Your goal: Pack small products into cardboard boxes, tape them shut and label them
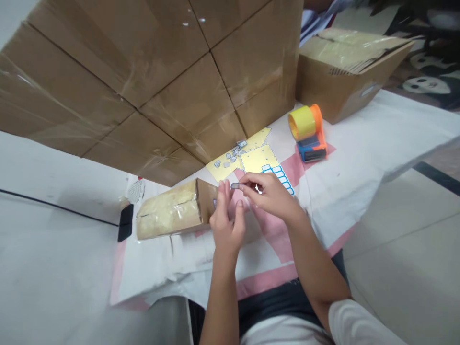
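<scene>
In the head view we take the small box (168, 211) as our landmark; it is of brown cardboard, long, with shiny clear tape over its creased top. Just beside its right end we hold up our left hand (227, 225), with the fingers straight and the thumb apart; it grips nothing, and it hides part of this end. To the right of the small box our right hand (275, 195) pinches, between thumb and fingertips, a small grey piece (235, 186), flat and thin. We cannot tell if the left fingers touch it.

Behind these hands, to the right of the small box, are two yellow sheets (256, 158), with rows of blue-edged shapes, which the right hand partly covers, and loose pieces (241, 143), pale and irregular. Behind the small box, a stack of boxes (154, 72) rises like a brown wall and blocks our sight. Farther right of the small box stand a plastic tape dispenser (312, 143), orange and blue with a yellow roll, and a bigger box (323, 84). Left of the small box lies a flat black thing (125, 223). Under the small box is a wrinkled white and pink cloth (359, 139).
</scene>
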Tool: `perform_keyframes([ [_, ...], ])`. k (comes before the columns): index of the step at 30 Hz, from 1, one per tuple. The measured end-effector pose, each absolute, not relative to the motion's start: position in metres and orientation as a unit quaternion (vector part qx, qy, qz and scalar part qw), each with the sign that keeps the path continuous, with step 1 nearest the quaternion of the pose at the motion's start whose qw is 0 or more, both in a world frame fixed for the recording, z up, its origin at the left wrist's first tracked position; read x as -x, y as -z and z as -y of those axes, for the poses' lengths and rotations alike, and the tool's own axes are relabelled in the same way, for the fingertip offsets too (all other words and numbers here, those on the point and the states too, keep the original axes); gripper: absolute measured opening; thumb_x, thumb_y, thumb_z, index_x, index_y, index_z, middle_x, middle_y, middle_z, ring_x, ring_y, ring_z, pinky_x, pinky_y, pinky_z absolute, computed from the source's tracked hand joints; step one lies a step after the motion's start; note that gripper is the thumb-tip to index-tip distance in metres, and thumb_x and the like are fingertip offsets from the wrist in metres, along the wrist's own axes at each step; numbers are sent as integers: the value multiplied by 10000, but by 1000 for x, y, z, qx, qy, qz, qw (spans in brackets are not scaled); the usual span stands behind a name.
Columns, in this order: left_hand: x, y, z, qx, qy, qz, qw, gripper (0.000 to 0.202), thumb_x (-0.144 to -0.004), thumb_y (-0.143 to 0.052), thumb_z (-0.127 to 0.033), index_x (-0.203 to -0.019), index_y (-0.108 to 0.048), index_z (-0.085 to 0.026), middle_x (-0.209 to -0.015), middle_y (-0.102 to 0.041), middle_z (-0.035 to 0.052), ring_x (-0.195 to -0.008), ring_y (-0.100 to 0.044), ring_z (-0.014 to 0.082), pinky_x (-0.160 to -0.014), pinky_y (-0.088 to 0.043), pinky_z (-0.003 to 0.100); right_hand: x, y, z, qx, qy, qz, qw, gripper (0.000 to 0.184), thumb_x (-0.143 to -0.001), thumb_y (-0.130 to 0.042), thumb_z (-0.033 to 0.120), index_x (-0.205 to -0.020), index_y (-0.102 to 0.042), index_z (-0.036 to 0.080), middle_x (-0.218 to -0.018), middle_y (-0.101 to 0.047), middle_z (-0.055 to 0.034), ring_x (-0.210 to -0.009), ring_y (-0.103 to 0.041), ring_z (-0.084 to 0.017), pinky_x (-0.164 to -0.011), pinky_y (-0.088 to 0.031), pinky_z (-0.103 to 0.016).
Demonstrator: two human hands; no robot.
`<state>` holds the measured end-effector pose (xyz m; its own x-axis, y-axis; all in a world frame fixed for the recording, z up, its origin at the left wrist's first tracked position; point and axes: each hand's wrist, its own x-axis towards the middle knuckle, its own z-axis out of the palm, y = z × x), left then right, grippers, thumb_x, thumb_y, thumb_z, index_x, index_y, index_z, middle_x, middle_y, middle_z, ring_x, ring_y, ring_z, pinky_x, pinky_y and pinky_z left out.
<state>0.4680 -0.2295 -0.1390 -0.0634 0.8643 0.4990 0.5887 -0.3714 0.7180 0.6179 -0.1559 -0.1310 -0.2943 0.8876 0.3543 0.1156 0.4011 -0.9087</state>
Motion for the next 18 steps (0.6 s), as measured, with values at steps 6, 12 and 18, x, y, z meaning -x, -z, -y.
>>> perform_keyframes([
  [6,-417,98,267,-594,-604,-495,-192,312,-984,-535,-149,-1225,-703,-254,-916,-774,-9,-703,-748,179,-682,-637,355,-595,148,150,317,-314,827,342,210,-1020,-525,163,-1037,-729,209,-1046,-760,-37,-950,-679,-179,-770,-411,-278],
  [12,-338,90,246,-611,-330,-714,-89,380,-973,-580,-353,-1322,-670,-234,-1489,-596,109,-1485,-440,304,-1264,-288,530,-559,154,159,241,-306,884,258,197,-988,-598,156,-1025,-779,223,-1000,-752,-40,-904,-669,-180,-690,-358,-288],
  [18,-323,104,235,-598,-326,-731,-53,395,-1019,-441,-365,-1329,-670,-283,-1516,-580,51,-1516,-393,265,-1290,-177,518,-555,159,156,245,-264,897,255,164,-976,-633,179,-977,-793,216,-938,-742,-44,-858,-644,-170,-686,-338,-288],
])
